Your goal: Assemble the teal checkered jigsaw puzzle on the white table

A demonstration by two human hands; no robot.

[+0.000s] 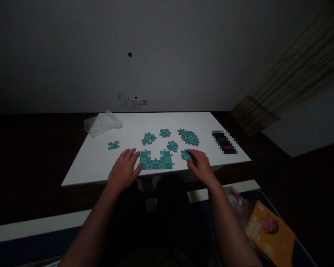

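Note:
A partly joined teal jigsaw puzzle (pixel 156 163) lies flat near the table's front edge, with a gap in its upper middle. My left hand (pixel 124 167) rests open at its left side, palm down, the fingertips at its edge. To the right of the puzzle, my right hand (pixel 200 165) curls its thumb and fingers around a small pile of puzzle pieces (pixel 185 155); the fingers partly hide them. Loose teal pieces lie beyond in groups: a left group (pixel 149 138), a back group (pixel 164 132), a middle group (pixel 172 146) and a larger heap (pixel 190 138).
Far left on the white table (pixel 83 167) is a separate puzzle piece (pixel 113 145), with a clear plastic bag (pixel 104 123) behind it. A pixelated dark object (pixel 224 142) lies at the right. Beside me sits an orange puzzle box (pixel 271 233) near crumpled plastic (pixel 236 200).

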